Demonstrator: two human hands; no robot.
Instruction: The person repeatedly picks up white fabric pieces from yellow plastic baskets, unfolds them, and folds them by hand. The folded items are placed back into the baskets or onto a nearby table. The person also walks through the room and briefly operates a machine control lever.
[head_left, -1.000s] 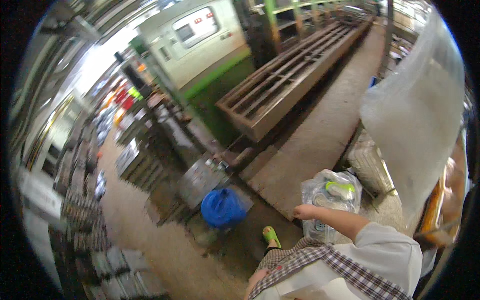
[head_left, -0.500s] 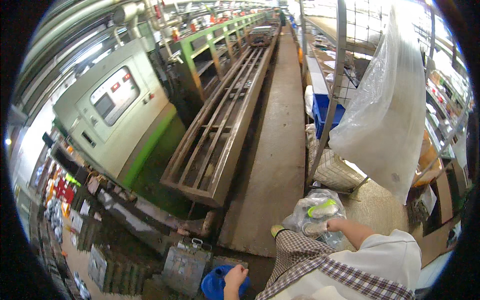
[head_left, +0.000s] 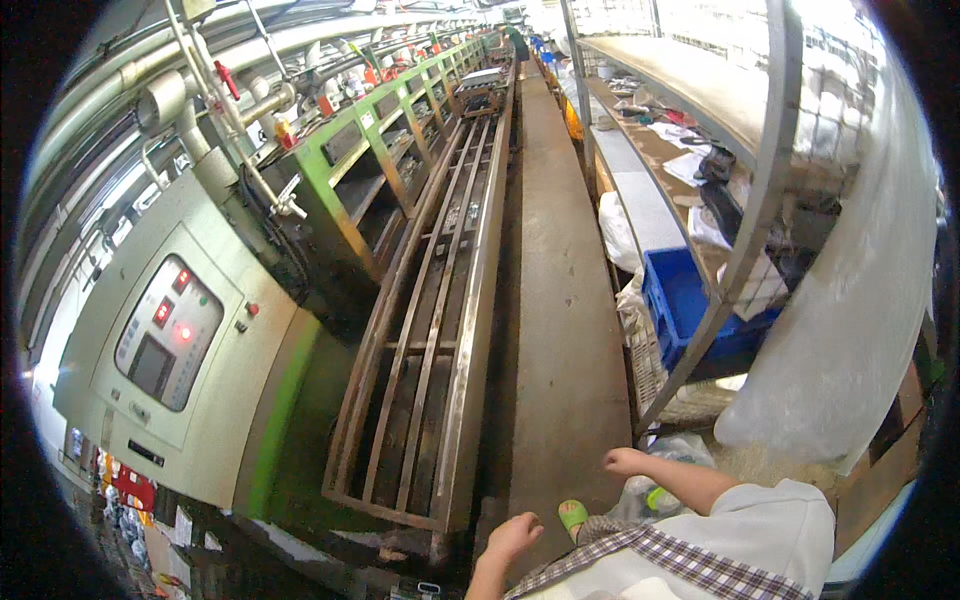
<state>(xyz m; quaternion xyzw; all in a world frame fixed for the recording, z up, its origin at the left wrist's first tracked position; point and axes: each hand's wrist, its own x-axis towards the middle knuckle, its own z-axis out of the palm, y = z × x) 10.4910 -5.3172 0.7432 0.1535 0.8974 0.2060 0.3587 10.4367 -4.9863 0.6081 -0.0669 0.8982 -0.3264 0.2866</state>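
Observation:
My right hand (head_left: pixel 625 461) is held out over the walkway with its fingers curled in, and nothing shows in it. Beneath and beside that forearm lies a clear plastic bag (head_left: pixel 690 450). A bright green-yellow and whitish item (head_left: pixel 662 499), partly covered by my arm, shows at the bag. Lower and to the left, my left hand (head_left: pixel 513 536) hangs in the air with bent fingers, and no object is visible in it. A green slipper (head_left: pixel 572 516) on my foot shows between the two hands.
A grey walkway (head_left: pixel 565 300) runs ahead beside a long metal rail frame (head_left: pixel 465 400). On the left stands a control cabinet (head_left: pixel 190 340). To the right are a metal rack post (head_left: pixel 750 230), a blue crate (head_left: pixel 680 300) and a hanging plastic sheet (head_left: pixel 840 320). Far ahead, a person (head_left: pixel 517 45) stands.
My view has lifted and shifted along the walkway. My right hand has come away from the whitish item at the bag. My left hand has risen, and the blue container beside it has left view.

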